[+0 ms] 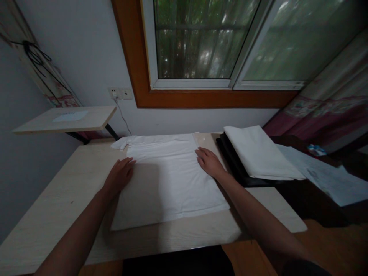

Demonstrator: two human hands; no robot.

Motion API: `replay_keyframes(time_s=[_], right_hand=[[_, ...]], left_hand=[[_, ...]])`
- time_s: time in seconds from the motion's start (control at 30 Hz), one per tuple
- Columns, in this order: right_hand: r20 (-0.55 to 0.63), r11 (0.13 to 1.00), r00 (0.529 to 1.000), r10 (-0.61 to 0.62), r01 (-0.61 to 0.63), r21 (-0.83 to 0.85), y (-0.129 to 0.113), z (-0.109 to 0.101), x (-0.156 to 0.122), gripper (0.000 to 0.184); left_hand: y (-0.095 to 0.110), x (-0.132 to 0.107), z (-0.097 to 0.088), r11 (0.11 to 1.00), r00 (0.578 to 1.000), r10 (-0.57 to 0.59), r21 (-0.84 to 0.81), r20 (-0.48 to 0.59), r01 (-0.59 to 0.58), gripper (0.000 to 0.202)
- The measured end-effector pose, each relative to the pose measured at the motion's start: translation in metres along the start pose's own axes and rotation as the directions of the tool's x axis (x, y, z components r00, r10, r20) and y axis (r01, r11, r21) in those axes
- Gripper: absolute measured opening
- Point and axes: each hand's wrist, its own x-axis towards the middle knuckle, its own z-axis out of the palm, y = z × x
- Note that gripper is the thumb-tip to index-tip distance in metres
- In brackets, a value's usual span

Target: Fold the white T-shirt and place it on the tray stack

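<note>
A white cloth garment [172,180] lies spread on the pale wooden table [57,195], folded into a rough rectangle. A small piece of it sticks out at the far left corner, and light wrinkles run across it. My left hand [120,174] rests on its left edge, the fingers stretched out and slightly bent. On the right edge lies my right hand [211,161], palm down, its fingers extended toward the cloth's middle. Neither hand grips anything that I can see.
Right of the cloth, folded white fabric [261,153] lies on dark folded fabric [234,157]. Paper sheets [330,176] lie farther right. A raised shelf [94,119] stands at the back left. Behind the table are a wall outlet [120,93] and a window [198,46].
</note>
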Motion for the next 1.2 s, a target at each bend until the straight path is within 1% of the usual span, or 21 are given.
replay_keyframes(time_s=[0.1, 0.2, 0.3, 0.4, 0.47, 0.57, 0.63, 0.73, 0.83, 0.9, 1.0, 1.1, 1.17, 1.2], right_hand=[[-0.018, 0.998, 0.999, -0.03, 0.031, 0.052, -0.001, -0.01, -0.028, 0.04], [-0.021, 0.99, 0.999, -0.048, 0.05, 0.129, -0.005, -0.025, -0.055, 0.034], [0.015, 0.97, 0.996, -0.085, 0.079, 0.231, -0.01, -0.043, -0.074, 0.028], [0.073, 0.935, 0.985, -0.155, 0.122, 0.333, -0.012, -0.06, -0.084, 0.02], [0.121, 0.907, 0.97, -0.209, 0.146, 0.394, -0.012, -0.069, -0.088, 0.019], [0.193, 0.88, 0.948, -0.254, 0.144, 0.452, -0.014, -0.08, -0.092, 0.025], [0.225, 0.872, 0.943, -0.246, 0.114, 0.477, -0.017, -0.085, -0.095, 0.028], [0.276, 0.838, 0.935, -0.222, 0.039, 0.544, -0.021, -0.091, -0.099, 0.03], [0.301, 0.807, 0.932, -0.199, -0.018, 0.591, -0.023, -0.095, -0.101, 0.039], [0.325, 0.81, 0.93, -0.173, -0.054, 0.583, -0.023, -0.097, -0.102, 0.045], [0.417, 0.827, 0.898, -0.143, -0.123, 0.548, -0.023, -0.1, -0.102, 0.049], [0.463, 0.836, 0.874, -0.151, -0.137, 0.532, -0.026, -0.102, -0.099, 0.048], [0.447, 0.841, 0.88, -0.161, -0.115, 0.529, -0.03, -0.103, -0.095, 0.043], [0.426, 0.846, 0.89, -0.161, -0.098, 0.524, -0.032, -0.103, -0.091, 0.041]], left_hand=[[-0.003, -0.041, -0.007, 0.998, 1.0, 0.03, -0.059, -0.002, -0.03, 0.042], [-0.002, -0.076, -0.016, 0.984, 0.997, 0.076, -0.16, -0.012, -0.077, 0.037], [0.003, -0.1, -0.029, 0.964, 0.992, 0.121, -0.234, -0.028, -0.125, 0.029], [0.008, -0.113, -0.045, 0.949, 0.989, 0.151, -0.279, -0.002, -0.146, 0.023], [0.012, -0.118, -0.055, 0.939, 0.984, 0.176, -0.304, 0.023, -0.16, 0.022], [0.018, -0.119, -0.066, 0.919, 0.974, 0.22, -0.348, 0.057, -0.187, 0.024], [0.022, -0.118, -0.071, 0.898, 0.962, 0.262, -0.384, 0.078, -0.214, 0.024], [0.027, -0.117, -0.075, 0.872, 0.938, 0.318, -0.43, 0.134, -0.234, 0.018], [0.03, -0.117, -0.077, 0.87, 0.926, 0.323, -0.447, 0.195, -0.21, 0.024], [0.03, -0.117, -0.077, 0.871, 0.917, 0.323, -0.452, 0.234, -0.192, 0.029], [0.03, -0.117, -0.076, 0.879, 0.906, 0.32, -0.444, 0.277, -0.174, 0.031], [0.03, -0.116, -0.077, 0.895, 0.915, 0.305, -0.408, 0.265, -0.18, 0.03], [0.03, -0.113, -0.077, 0.91, 0.935, 0.28, -0.372, 0.219, -0.185, 0.027], [0.031, -0.11, -0.076, 0.916, 0.948, 0.26, -0.357, 0.186, -0.181, 0.024]])
